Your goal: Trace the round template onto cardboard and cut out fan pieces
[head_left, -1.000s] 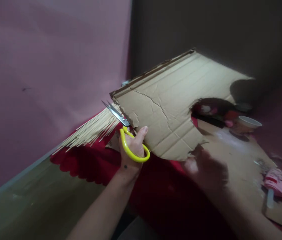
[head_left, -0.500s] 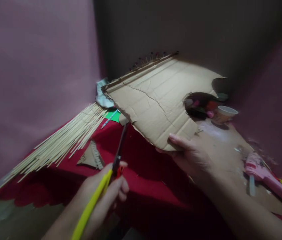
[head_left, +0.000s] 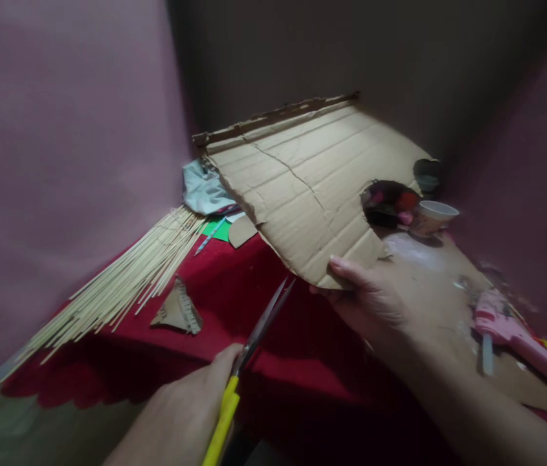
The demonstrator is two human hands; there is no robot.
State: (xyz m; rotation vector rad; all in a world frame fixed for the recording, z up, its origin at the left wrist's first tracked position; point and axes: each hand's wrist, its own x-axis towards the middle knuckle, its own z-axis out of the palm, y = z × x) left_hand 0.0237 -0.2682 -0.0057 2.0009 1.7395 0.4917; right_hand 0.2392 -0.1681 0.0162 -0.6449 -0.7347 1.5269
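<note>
Yellow-handled scissors in left hand; right hand grips cardboard.

We see matt, creased cardboard, scissors with 2 smooth metal blades and glossy yellow plastic handles, matt red cloth.

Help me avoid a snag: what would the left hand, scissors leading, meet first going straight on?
The scissors in the left hand would probably meet the near edge of the cardboard sheet; depth is unclear, so they might slip beneath it.
</note>
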